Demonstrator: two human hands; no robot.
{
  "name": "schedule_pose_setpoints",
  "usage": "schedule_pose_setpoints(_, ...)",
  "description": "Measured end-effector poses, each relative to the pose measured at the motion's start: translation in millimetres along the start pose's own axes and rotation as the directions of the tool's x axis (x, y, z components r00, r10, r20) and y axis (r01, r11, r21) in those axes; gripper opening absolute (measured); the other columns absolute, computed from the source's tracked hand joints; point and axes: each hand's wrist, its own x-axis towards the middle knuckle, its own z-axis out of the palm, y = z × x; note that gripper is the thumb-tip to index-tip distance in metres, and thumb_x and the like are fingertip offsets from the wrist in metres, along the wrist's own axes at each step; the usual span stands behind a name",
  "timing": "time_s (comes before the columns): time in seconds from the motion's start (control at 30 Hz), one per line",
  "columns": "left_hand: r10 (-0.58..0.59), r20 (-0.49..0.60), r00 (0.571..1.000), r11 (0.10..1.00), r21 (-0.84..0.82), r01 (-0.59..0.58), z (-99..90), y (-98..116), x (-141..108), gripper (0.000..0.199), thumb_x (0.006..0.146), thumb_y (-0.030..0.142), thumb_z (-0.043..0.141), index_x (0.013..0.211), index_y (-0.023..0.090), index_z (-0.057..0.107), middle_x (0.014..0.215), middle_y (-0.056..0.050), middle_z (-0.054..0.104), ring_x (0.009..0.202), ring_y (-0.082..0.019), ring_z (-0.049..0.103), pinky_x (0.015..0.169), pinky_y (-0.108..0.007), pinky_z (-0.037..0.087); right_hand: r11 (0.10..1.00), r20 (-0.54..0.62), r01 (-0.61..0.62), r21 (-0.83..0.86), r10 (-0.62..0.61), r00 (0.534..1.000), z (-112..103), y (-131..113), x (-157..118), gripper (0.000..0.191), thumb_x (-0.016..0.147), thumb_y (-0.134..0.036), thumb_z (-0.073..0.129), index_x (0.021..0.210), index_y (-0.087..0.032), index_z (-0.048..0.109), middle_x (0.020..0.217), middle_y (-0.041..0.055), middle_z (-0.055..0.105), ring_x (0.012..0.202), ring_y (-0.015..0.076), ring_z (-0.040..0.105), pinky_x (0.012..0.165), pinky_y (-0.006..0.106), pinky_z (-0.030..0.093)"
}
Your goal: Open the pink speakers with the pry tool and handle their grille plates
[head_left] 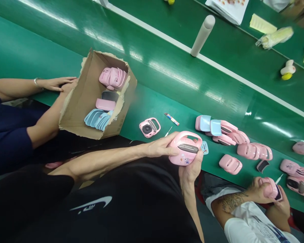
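Both my hands hold a pink plastic casing [184, 158] in front of my chest. It has a loop handle, a dark glossy panel and a small printed picture. My left hand [160, 145] grips its left side, thumb over the front. My right hand [192, 167] is closed around the lower right side, its fingers partly hidden. Just behind it on the bench lies a blue printed piece [204, 147]. Farther left, an opened pink casing [149, 128] shows a round speaker. Near it are a thin white-handled tool [168, 131] and a small cutter-like item [171, 119].
A torn cardboard box [128, 104] at left holds pink and blue shells; a co-worker's hand [57, 83] rests beside it. Pink casings [230, 164] and blue pieces [215, 127] line the green bench [152, 96] to the right. Another co-worker's hands [281, 202] hold a pink casing.
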Motion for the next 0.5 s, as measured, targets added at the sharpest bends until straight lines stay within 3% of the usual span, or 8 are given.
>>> schedule_pose_setpoints(0.3,-0.027,0.024,0.999,1.0,0.012,0.026,-8.9,-3,-3,0.071,0.088,0.053,0.084,0.147,0.02,0.063,0.141,-0.014,0.07,0.132,-0.038,0.064,0.109,-0.049,0.051,0.993,0.048,0.103,-0.062,-0.1,0.994,-5,1,-5,0.051,0.109,-0.059,0.045,0.138,-0.022,0.065,0.125,0.0061,0.074,0.111,0.0238,0.073,0.104,0.046,0.059)
schedule_pose_setpoints(0.4,-0.057,-0.053,0.997,0.998,-0.037,0.055,-8.2,-10,1,0.063,0.096,0.056,0.075,0.146,0.021,0.062,0.142,-0.014,0.069,0.134,-0.037,0.063,0.11,-0.048,0.05,0.998,0.033,0.015,-0.06,-0.013,0.999,-4,7,1,0.059,0.108,-0.064,0.045,0.14,-0.02,0.065,0.129,0.0096,0.076,0.116,0.0255,0.074,0.109,0.05,0.058)
schedule_pose_setpoints(0.5,-0.156,-0.128,0.979,0.987,0.004,0.158,-9.4,-15,7,0.063,0.095,0.06,0.076,0.144,0.022,0.063,0.137,-0.013,0.07,0.127,-0.034,0.067,0.099,-0.044,0.056,0.983,-0.084,-0.182,-0.022,0.179,0.98,-2,12,10,0.063,0.104,-0.068,0.053,0.135,-0.016,0.068,0.128,0.0123,0.078,0.115,0.0278,0.077,0.108,0.053,0.06)
